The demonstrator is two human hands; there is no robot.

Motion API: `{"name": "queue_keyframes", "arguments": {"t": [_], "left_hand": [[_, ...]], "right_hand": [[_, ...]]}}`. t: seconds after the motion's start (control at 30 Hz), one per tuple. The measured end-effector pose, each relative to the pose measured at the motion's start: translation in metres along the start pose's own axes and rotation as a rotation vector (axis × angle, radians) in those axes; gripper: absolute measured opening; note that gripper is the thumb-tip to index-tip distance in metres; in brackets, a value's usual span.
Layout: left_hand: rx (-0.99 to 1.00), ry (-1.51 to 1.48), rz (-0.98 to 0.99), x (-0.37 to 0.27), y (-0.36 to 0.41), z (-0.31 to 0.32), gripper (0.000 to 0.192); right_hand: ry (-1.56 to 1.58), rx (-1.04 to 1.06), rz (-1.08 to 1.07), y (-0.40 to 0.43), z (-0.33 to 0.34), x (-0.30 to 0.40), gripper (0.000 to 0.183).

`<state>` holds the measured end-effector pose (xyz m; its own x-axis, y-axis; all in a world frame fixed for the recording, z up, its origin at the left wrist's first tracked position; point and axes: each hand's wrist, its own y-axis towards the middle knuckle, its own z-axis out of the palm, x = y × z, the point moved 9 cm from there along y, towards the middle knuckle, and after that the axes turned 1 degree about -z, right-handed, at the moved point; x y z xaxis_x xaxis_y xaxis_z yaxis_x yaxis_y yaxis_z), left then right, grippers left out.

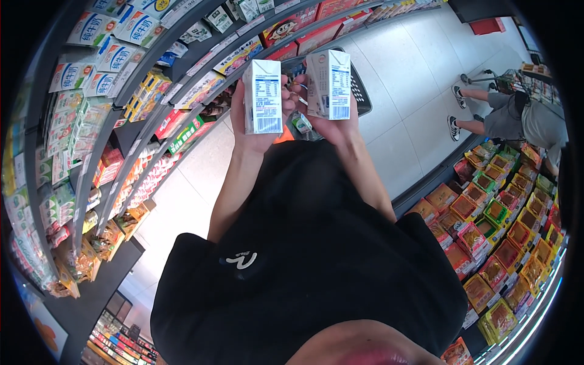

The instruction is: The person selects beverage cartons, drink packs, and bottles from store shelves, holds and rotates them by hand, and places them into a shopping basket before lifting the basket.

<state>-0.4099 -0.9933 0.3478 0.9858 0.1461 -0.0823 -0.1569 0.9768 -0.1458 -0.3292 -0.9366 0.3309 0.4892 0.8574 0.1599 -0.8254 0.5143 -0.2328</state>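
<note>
My left hand (255, 141) grips a white drink carton (263, 98) around its sides, the printed face with a barcode turned up towards me. A similar white carton (336, 86) is in my right hand (349, 125); its side panel also bears print and a barcode. The two cartons are apart, held side by side in front of my chest. Beneath them is a dark plastic shopping basket (360, 93) with a perforated wall, partly hidden by the hands and cartons. A small white and green pack (301, 123) lies below, between my wrists.
Shelves of milk packs (137, 27) and boxed drinks (315, 39) curve along the left and top. On the right stands a display of packaged foods (497, 210). Another person (506, 114) stands on the tiled floor (392, 59) near a shopping cart (502, 80).
</note>
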Motion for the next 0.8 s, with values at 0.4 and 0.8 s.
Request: {"name": "queue_keyframes", "arguments": {"t": [0.4, 0.8], "left_hand": [[0.022, 0.135, -0.006, -0.004, -0.004, 0.005, 0.063], [-0.029, 0.136, -0.07, 0.003, -0.005, -0.008, 0.047]], "right_hand": [[-0.059, 0.127, -0.008, -0.001, 0.021, 0.001, 0.051], [-0.165, 0.072, -0.061, -0.001, -0.001, 0.003, 0.046]]}}
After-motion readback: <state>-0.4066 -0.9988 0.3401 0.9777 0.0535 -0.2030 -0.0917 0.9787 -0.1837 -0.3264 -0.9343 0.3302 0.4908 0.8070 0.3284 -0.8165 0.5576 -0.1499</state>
